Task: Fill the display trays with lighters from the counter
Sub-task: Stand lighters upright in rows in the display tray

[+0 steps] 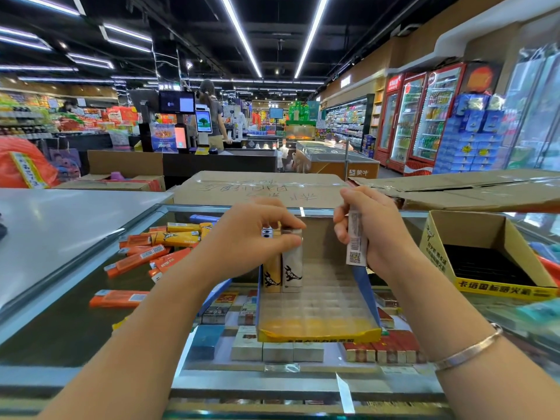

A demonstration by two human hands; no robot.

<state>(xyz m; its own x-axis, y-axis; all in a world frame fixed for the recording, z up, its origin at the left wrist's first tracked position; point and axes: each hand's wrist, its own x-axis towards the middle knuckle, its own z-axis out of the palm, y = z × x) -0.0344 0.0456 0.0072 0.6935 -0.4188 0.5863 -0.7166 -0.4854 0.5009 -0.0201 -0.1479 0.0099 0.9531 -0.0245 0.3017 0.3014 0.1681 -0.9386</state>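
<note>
Head view shows your left hand [251, 237] with its grip pinched on the tops of two upright lighters [283, 268] standing at the back left of the display tray [318, 333] on the glass counter [75, 322]. Your right hand [368, 230] grips another white lighter [356, 241] above the tray. Loose orange lighters [145, 256] lie left.

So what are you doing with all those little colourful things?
A person is filling a display tray on the glass counter with lighters. The left hand grips the tops of two upright lighters at the tray's back left corner. The right hand holds a white lighter. Most of the tray is unfilled. Orange and yellow lighters lie loose on the counter.
</note>
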